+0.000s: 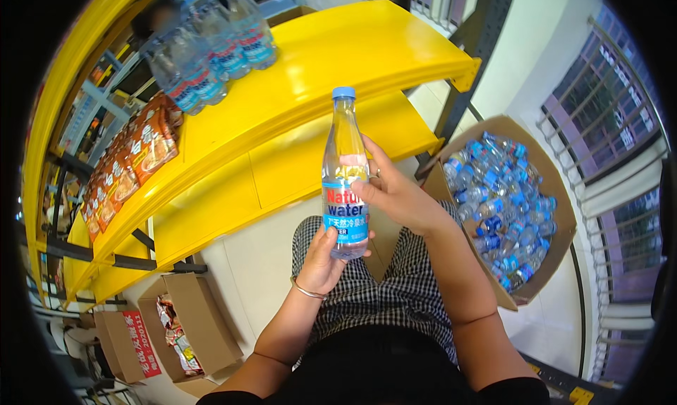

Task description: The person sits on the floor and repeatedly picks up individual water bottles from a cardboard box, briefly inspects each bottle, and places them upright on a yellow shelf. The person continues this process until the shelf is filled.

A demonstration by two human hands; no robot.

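Observation:
A clear plastic water bottle with a blue cap and a blue-and-white label stands upright between my two hands, in front of my body. My left hand is wrapped round its base, with the thumb on the front of the label. Higher up, my right hand grips the bottle's right side, its thumb at the label's upper edge and its fingers partly hidden behind. Beyond the bottle runs the front edge of a yellow shelf.
Similar bottles stand grouped on the shelf's far left, beside brown printed food packets. On the right, a large cardboard box holds many bottles. A smaller cardboard box with packets sits on the floor at lower left.

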